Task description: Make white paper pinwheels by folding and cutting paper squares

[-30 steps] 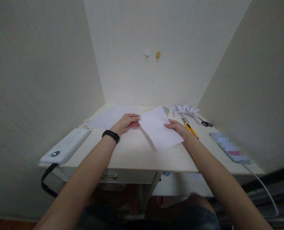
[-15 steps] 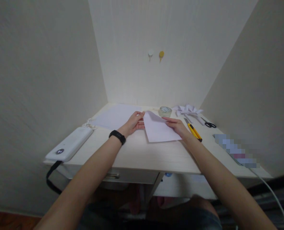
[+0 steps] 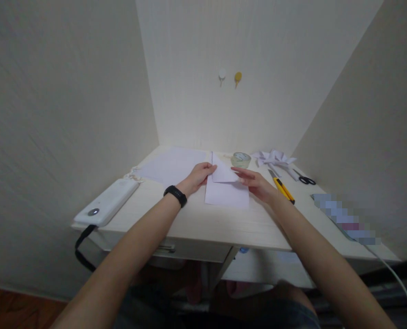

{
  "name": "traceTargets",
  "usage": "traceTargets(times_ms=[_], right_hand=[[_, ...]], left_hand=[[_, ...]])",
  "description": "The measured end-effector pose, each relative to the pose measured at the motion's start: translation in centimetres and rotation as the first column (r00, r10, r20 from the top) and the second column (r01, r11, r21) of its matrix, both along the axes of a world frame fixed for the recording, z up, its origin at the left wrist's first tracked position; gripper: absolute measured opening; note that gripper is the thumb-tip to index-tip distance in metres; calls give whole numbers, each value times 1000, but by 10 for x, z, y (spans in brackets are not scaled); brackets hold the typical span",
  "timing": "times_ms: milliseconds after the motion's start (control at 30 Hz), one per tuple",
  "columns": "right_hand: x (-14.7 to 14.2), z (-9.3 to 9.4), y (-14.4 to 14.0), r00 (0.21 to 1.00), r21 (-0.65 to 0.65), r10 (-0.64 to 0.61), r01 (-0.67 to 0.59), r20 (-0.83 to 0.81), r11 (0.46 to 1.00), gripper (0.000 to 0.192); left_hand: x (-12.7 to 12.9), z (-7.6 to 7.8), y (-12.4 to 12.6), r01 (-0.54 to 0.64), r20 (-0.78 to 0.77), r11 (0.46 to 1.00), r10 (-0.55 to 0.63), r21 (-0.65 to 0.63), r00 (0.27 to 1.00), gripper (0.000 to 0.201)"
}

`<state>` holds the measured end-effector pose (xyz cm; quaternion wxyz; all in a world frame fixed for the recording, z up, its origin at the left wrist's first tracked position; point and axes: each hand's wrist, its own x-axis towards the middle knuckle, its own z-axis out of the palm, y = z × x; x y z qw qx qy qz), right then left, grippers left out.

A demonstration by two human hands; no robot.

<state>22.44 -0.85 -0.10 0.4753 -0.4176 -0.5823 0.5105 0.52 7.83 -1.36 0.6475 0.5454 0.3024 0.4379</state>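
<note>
A white sheet of paper [image 3: 227, 192] lies on the pale wooden desk [image 3: 196, 219], with its far corner folded over toward me. My left hand [image 3: 200, 176], a black band on its wrist, pinches the sheet's upper left edge. On the other side, my right hand [image 3: 256, 183] presses its fingers on the folded flap. Both hands touch the same sheet.
A larger white sheet [image 3: 172, 164] lies at the back left. A roll of clear tape [image 3: 241, 159], folded paper shapes [image 3: 274, 158], a yellow utility knife [image 3: 281, 187] and black scissors [image 3: 304, 179] lie at the right. A white device [image 3: 105, 208] with a black strap sits at the left edge.
The sheet was lifted and tilted; it now lies flat on the desk with a corner folded over. Both hands moved toward each other onto the fold.
</note>
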Motion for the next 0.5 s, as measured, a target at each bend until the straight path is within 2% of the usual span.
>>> traceTargets(times_ms=[100, 167, 233, 300, 367, 433, 500], right_hand=[[5, 6, 4, 990, -120, -17, 0, -137, 993, 57], [3, 8, 12, 989, -210, -48, 17, -142, 978, 51], [-5, 9, 23, 993, -267, -24, -7, -114, 964, 42], [-16, 10, 33, 994, -261, 9, -36, -105, 965, 40], [-26, 9, 41, 993, -263, -65, 37, -97, 964, 49], [-31, 5, 45, 981, -266, -168, 138, -94, 954, 58], [-31, -2, 46, 977, -202, -192, 171, -90, 964, 57]], left_hand=[[1, 1, -5, 37, -57, 997, -33, 69, 998, 31], [4, 3, -11, 94, -103, 991, -84, 92, 991, 36], [6, 3, -17, 168, -128, 981, -156, 93, 979, 40], [9, 3, -21, 227, -144, 970, -213, 89, 966, 43], [11, 2, -23, 243, -163, 966, -227, 86, 960, 43], [13, 1, -23, 214, -179, 973, -197, 85, 964, 41], [15, -1, -21, 165, -189, 982, -146, 91, 971, 37]])
